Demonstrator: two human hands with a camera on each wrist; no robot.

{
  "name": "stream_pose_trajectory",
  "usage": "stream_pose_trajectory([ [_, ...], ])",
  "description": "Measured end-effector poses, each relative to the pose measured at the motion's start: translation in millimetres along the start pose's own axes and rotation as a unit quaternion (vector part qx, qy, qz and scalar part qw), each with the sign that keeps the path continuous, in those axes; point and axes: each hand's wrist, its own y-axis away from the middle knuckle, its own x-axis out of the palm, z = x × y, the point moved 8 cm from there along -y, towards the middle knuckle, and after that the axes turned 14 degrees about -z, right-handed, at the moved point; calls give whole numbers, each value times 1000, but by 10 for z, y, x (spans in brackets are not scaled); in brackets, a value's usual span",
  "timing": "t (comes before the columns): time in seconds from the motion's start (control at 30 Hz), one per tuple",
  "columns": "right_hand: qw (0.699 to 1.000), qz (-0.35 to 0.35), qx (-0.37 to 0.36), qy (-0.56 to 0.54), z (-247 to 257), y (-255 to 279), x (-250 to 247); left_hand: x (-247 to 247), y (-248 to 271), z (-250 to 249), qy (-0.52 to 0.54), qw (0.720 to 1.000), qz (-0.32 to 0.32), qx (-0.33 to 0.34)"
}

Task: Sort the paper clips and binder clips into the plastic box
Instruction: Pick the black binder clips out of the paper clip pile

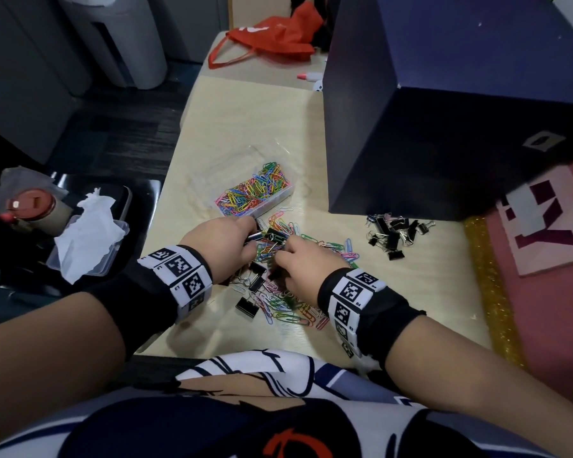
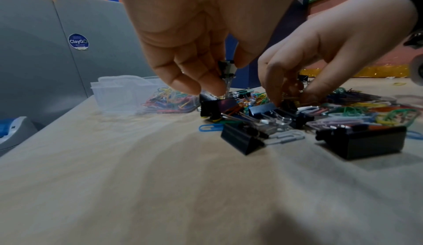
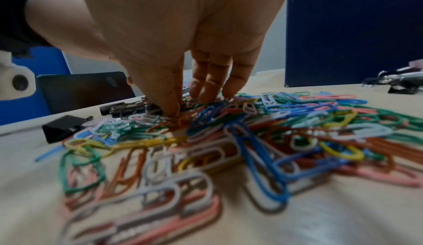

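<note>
Sorting is midway: left hand (image 2: 206, 37) pinches a binder clip (image 2: 226, 68) above the mixed pile (image 1: 288, 276), right hand (image 1: 303, 262) fingers down among paper clips, grip unclear. Plastic box (image 1: 255, 193) sits at twelve o'clock; next likely carrying the clip there.

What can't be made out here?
- Right hand fingertips: in the head view the hand's back hides them; in the right wrist view they are buried in paper clips, so any pinch is unclear.
- Plastic box empty compartments: clear walls, barely visible in the head view.
- Near paper clips: blurred in the right wrist view.
</note>
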Motion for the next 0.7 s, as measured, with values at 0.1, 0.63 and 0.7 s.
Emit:
stream_pose_trajectory([
  [0.1,1000,-12,-1,9,9,3,-7,12,2,1,-9,1000,2,2],
  [0.63,999,-2,-36,14,152,11,4,-117,-49,2,14,998,-47,-32],
  [0.7,999,-7,-35,18,152,16,22,-117,-47,4,10,998,-45,-32],
])
